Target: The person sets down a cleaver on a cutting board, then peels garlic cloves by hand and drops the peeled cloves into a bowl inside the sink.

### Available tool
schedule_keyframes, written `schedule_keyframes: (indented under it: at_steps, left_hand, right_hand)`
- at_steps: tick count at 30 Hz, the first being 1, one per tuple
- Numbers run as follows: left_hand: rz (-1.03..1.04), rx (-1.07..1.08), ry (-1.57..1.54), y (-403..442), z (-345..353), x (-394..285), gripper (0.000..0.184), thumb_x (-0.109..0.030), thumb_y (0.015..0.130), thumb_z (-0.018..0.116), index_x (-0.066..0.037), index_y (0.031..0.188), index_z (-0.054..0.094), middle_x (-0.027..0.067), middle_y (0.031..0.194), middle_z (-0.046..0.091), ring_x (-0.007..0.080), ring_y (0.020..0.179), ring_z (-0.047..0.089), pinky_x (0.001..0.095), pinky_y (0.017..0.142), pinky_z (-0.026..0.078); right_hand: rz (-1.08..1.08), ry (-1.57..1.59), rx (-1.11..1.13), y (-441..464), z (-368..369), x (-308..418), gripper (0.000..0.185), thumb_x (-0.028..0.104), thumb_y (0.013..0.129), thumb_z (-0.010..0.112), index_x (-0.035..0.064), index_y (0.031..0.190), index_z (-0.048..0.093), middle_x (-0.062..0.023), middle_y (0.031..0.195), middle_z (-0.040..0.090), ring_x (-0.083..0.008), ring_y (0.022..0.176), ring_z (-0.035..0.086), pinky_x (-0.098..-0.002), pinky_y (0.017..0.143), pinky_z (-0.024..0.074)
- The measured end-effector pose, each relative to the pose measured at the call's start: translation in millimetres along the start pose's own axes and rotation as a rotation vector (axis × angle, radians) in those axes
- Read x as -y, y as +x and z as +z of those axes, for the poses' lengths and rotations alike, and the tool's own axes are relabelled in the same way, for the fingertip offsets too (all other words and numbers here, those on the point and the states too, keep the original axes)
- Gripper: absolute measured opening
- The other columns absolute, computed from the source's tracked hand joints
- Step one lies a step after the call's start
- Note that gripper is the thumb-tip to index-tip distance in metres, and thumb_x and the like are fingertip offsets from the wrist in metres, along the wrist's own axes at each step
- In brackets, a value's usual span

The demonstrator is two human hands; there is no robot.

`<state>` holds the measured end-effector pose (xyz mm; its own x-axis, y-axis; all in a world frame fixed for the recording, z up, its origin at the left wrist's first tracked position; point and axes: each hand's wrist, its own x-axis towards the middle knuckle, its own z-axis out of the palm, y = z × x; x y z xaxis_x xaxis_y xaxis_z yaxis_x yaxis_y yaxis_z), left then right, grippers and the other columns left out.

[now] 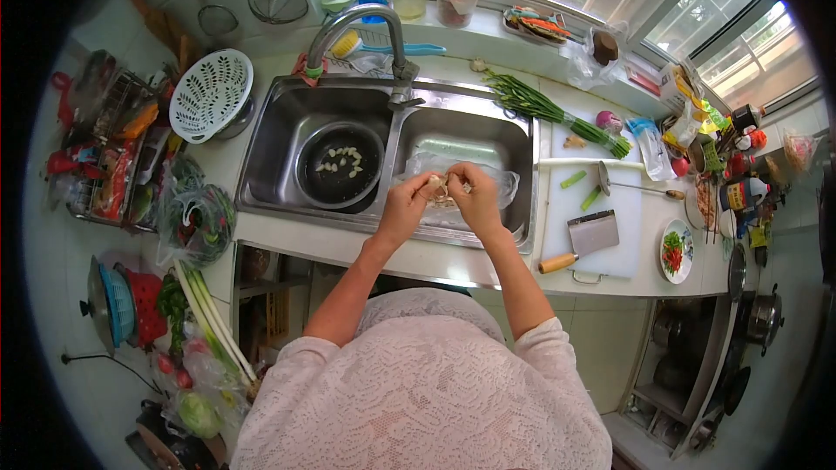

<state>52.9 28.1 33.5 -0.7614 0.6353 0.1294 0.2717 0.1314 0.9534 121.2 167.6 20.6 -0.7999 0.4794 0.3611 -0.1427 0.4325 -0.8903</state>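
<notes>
Over the front of the right sink basin (470, 126), my left hand (407, 207) and my right hand (475, 200) meet with fingers pinched. Between them is a small pale piece that looks like garlic (441, 188), mostly covered by the fingers. Beneath the hands lies a clear plastic bag (505, 183) with papery bits in it. In the left basin sits a dark round pan (318, 183) holding several peeled white cloves (340, 159).
The faucet (396, 43) arches behind the sink. To the right, a cleaver (595, 232), green stalk pieces and a ladle (627, 185) rest on a white cutting board (557, 218). Further right stands a plate of chopped peppers (673, 252). A white colander (212, 96) is at the left.
</notes>
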Motion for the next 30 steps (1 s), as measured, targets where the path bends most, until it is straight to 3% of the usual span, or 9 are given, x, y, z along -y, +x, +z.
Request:
schedule_keyframes:
  at_steps: [4, 8, 10, 14, 17, 19, 22, 25, 30]
  left_hand:
    - [-0.139, 0.070, -0.275, 1, -4, 11, 0.023, -0.018, 0.095, 0.051, -0.003, 0.109, 0.061, -0.0044, 0.070, 0.054, 0.0018, 0.058, 0.038, 0.0183, 0.050, 0.033]
    - [-0.032, 0.012, -0.319, 1, 3, 24, 0.024, -0.019, 0.097, 0.048, -0.003, 0.111, 0.059, -0.0054, 0.071, 0.052, 0.0012, 0.055, 0.030, 0.0181, 0.047, 0.025]
    - [-0.201, -0.028, -0.568, 1, -1, 18, 0.025, -0.020, 0.097, 0.047, -0.004, 0.112, 0.059, -0.0046, 0.074, 0.056, 0.0009, 0.054, 0.032, 0.0176, 0.047, 0.025]
    - [-0.203, 0.001, -0.582, -1, -6, 8, 0.022, -0.019, 0.096, 0.050, -0.005, 0.108, 0.062, -0.0058, 0.073, 0.053, -0.0013, 0.052, 0.030, 0.0160, 0.045, 0.023]
    - [-0.192, 0.106, -0.419, -3, -6, 8, 0.022, -0.018, 0.096, 0.049, -0.005, 0.109, 0.061, -0.0055, 0.073, 0.054, -0.0010, 0.052, 0.030, 0.0159, 0.045, 0.024]
    - [-0.186, 0.171, -0.455, -4, -5, 12, 0.023, -0.018, 0.097, 0.048, -0.004, 0.110, 0.061, -0.0049, 0.073, 0.053, -0.0005, 0.054, 0.032, 0.0155, 0.046, 0.025]
    - [-0.159, 0.225, -0.499, -4, -7, 17, 0.022, -0.021, 0.097, 0.048, -0.005, 0.103, 0.061, -0.0052, 0.074, 0.051, 0.0011, 0.060, 0.037, 0.0166, 0.052, 0.029]
    - [-0.190, 0.328, -0.589, -1, -12, 17, 0.023, -0.018, 0.097, 0.047, -0.003, 0.109, 0.059, -0.0046, 0.073, 0.049, 0.0015, 0.061, 0.037, 0.0170, 0.052, 0.030]
    - [-0.187, 0.421, -0.534, -1, -18, 13, 0.021, -0.018, 0.097, 0.045, -0.003, 0.102, 0.058, -0.0051, 0.073, 0.046, 0.0021, 0.062, 0.038, 0.0176, 0.054, 0.031]
  right_hand:
    - [0.085, 0.040, -0.052, -7, 6, -16, 0.004, 0.002, 0.079, 0.057, -0.0002, 0.080, 0.060, -0.0084, 0.062, 0.055, -0.0121, 0.056, 0.052, -0.0267, 0.054, 0.0433]
    - [0.169, 0.058, -0.063, -12, 12, -31, 0.004, 0.003, 0.079, 0.057, -0.0001, 0.079, 0.059, -0.0080, 0.061, 0.055, -0.0114, 0.056, 0.051, -0.0265, 0.053, 0.0426]
    - [0.209, 0.062, -0.154, -13, 13, -37, 0.004, 0.004, 0.079, 0.057, -0.0001, 0.078, 0.059, -0.0083, 0.060, 0.055, -0.0110, 0.055, 0.050, -0.0265, 0.053, 0.0417]
    - [0.207, -0.016, -0.157, -13, 6, -49, 0.006, 0.006, 0.079, 0.060, -0.0004, 0.079, 0.059, -0.0082, 0.059, 0.055, -0.0115, 0.054, 0.051, -0.0265, 0.052, 0.0418]
    - [0.249, -0.203, -0.043, -10, 2, -47, 0.005, 0.005, 0.081, 0.060, 0.0003, 0.082, 0.059, -0.0089, 0.064, 0.057, -0.0133, 0.057, 0.053, -0.0269, 0.054, 0.0430]
    - [0.120, -0.005, 0.000, -6, -3, -23, 0.003, 0.002, 0.084, 0.059, 0.0007, 0.087, 0.058, -0.0021, 0.076, 0.057, -0.0079, 0.068, 0.053, -0.0228, 0.061, 0.0434]
    - [0.104, 0.289, 0.182, 4, -13, 12, 0.008, -0.002, 0.082, 0.059, 0.0016, 0.089, 0.058, -0.0032, 0.085, 0.056, -0.0093, 0.077, 0.054, -0.0237, 0.067, 0.0446]
    - [-0.089, 0.204, 0.317, 10, -19, 20, 0.011, -0.005, 0.080, 0.060, 0.0020, 0.088, 0.057, -0.0037, 0.088, 0.055, -0.0113, 0.079, 0.054, -0.0247, 0.069, 0.0457]
    - [-0.036, 0.226, 0.411, 12, -25, 32, 0.012, -0.007, 0.078, 0.061, 0.0014, 0.085, 0.056, -0.0039, 0.086, 0.054, -0.0126, 0.077, 0.054, -0.0253, 0.068, 0.0462]
